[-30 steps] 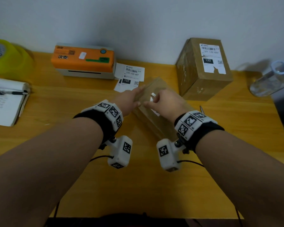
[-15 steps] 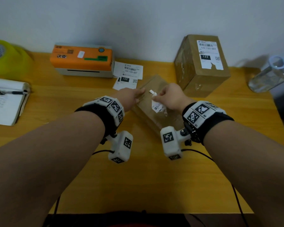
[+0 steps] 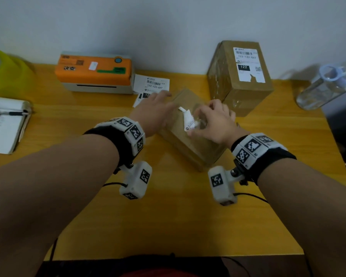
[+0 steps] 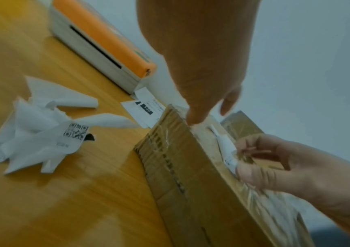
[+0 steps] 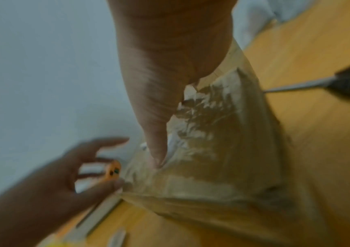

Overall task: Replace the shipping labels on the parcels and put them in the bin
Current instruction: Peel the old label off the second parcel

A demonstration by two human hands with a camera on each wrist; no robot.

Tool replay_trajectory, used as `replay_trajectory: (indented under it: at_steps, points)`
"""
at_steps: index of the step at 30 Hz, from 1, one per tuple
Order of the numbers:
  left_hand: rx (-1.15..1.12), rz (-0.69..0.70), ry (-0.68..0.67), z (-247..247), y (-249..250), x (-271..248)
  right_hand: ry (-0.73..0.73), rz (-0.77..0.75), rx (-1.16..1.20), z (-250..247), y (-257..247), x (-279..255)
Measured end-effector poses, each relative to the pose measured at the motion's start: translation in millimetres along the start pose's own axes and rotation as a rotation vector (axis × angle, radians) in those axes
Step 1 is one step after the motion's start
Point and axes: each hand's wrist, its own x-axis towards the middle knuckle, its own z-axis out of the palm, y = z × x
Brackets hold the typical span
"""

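**Old label strip comes further off the near parcel**

Peeling has moved on: the white strip of old label (image 3: 188, 121) that was barely lifted a second ago now stands up off the near parcel (image 3: 190, 144), pinched in the right hand (image 3: 213, 121) between thumb and curled fingers. The left hand (image 3: 155, 110) still rests flat along the parcel's far left edge, fingers straight, steadying the box on the table (image 3: 168, 220).

For the task, this looks like the tail end of stripping the old label; torn paper residue remains on the parcel's top, so a clean surface for the new sticker is not yet there. Fresh labels (image 3: 152, 84) lie beside the printer (image 3: 95, 73), and the second parcel (image 3: 241, 76) at the back carries a label with a torn lower edge. No bin shows in any view.

From the left wrist camera, a crumpled heap of peeled label scraps (image 4: 41, 133) lies on the table left of the parcel, hidden behind the forearm in the head view. From the right wrist camera, though blurred, a tool with a metal shaft (image 5: 309, 84) shows on the table to the right, and the white residue is clearest.
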Motion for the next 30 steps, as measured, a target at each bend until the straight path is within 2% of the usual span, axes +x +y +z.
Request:
replay_trajectory:
  at_steps: [2, 3, 7, 10, 15, 21, 30]
  points:
    - [0.131, 0.205, 0.000, -2.4, 5.3, 2.7, -0.081, -0.011, 0.007, 3.6, 7.5, -4.0]
    - [0.183, 0.260, -0.015, -3.6, 7.7, 5.1, -0.113, -0.002, 0.045, 6.8, 10.3, -4.8]
    - [0.303, 0.397, -0.022, -10.1, 16.2, 14.9, -0.142, 0.015, 0.074, 13.7, 13.5, -4.2]
    - [0.391, 0.453, -0.106, -13.4, 23.6, 22.6, -0.149, 0.014, 0.078, 13.6, 14.7, -3.5]
    - [0.341, 0.422, -0.105, -12.3, 25.0, 28.1, -0.129, 0.005, 0.094, 16.7, 17.9, -2.7]
    - [0.022, 0.269, -0.113, -7.6, 26.2, 33.5, -0.121, -0.012, 0.075, 17.2, 19.3, -1.8]
    - [-0.336, 0.106, -0.023, 4.3, 20.4, 30.4, -0.123, -0.009, 0.091, 17.6, 19.7, -1.7]
